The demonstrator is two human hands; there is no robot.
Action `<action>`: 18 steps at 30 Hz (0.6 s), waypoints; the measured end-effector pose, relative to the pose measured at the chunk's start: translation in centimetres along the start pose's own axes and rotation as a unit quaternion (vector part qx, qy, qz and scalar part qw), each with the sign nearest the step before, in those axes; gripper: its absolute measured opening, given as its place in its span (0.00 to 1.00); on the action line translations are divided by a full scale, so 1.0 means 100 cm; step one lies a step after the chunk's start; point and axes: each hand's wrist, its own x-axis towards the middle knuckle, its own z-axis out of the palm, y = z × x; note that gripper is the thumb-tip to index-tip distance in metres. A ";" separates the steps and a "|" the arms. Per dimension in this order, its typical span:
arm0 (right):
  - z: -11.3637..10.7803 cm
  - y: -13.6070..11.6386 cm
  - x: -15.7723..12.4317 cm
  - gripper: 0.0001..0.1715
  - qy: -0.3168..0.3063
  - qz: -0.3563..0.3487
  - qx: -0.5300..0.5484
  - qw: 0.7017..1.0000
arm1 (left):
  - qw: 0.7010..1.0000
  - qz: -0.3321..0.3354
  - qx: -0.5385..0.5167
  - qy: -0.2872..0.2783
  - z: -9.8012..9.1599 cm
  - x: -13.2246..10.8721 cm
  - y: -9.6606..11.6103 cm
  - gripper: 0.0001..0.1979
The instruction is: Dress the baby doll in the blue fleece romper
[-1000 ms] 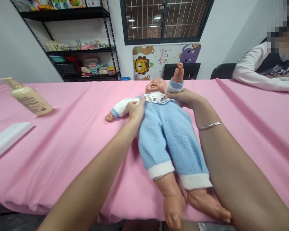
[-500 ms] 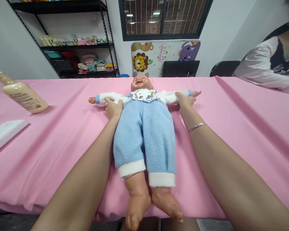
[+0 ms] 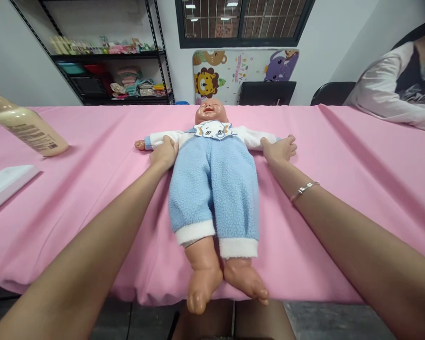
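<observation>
So there's a baby doll (image 3: 212, 189) lying on its back, face up, arms out to the sides, on a table covered in pink cloth (image 3: 340, 189), with its feet just about at the near edge. It's wearing fuzzy blue fleece trousers (image 3: 212, 189) with white cuffs and a white top with a little cartoon bib (image 3: 212, 131). The left hand (image 3: 165, 152) sits on the white sleeve (image 3: 163, 138) of the arm on that side, just out from the doll's shoulder, fingers pressed together and curled over the cloth, though I can't tell if it's really gripping or just pressing down. The right hand (image 3: 279, 148) is over at the doll's other wrist, lying pretty flat with the fingers a bit spread, no pinch, and a thin silver bangle (image 3: 304, 191) on that arm. Past the doll's left-of-frame arm there's a cream pump bottle (image 3: 28, 125) lying on its side and a flat white board (image 3: 7, 186). Beyond the doll's head are a black metal shelf (image 3: 106, 56) of baby stuff and a colourful animal-print mat (image 3: 244, 71). Off to the right of the doll, another person (image 3: 393, 85) in a white long-sleeved top sits at the table.
</observation>
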 end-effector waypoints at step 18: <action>-0.044 -0.025 -0.020 0.18 -0.208 -0.003 0.284 0.936 | 0.906 0.218 -0.257 -0.255 -0.022 -0.002 -0.021 0.14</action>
